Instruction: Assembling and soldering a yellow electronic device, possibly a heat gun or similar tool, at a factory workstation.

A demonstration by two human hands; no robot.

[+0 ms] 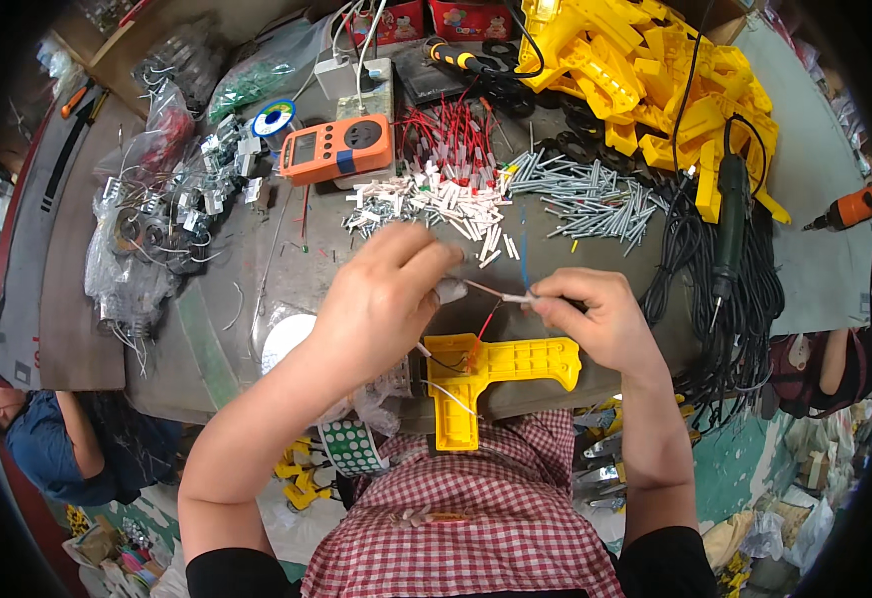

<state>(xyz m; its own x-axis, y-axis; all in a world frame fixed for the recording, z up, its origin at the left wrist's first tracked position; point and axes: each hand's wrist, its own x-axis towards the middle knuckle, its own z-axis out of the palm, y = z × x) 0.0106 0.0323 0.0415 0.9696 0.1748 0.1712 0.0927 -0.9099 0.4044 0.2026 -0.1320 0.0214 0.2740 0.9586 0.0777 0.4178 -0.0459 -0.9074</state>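
Note:
My left hand (381, 284) is closed, fingertips pinched over a small greyish piece (450, 290) that they partly hide. From there a thin reddish wire (481, 288) runs across to my right hand (590, 307). Thumb and forefinger of that hand pinch a short white sleeve (517, 298) around the wire's end. A red wire (489, 321) hangs from this spot down into a yellow gun-shaped plastic housing half (531, 365), which lies at the table's front edge, ribbed inside up. Beneath my left wrist sits a clear plastic bag (371, 407), partly covered.
Beyond my hands lie piles of white sleeves (426, 199), long screws (600, 204) and red-wired parts (451, 135). An orange meter (336, 149) and a solder spool (275, 120) stand left of them. Yellow housings (645, 75) heap at back right, near an electric screwdriver (730, 219) and black cables (680, 249).

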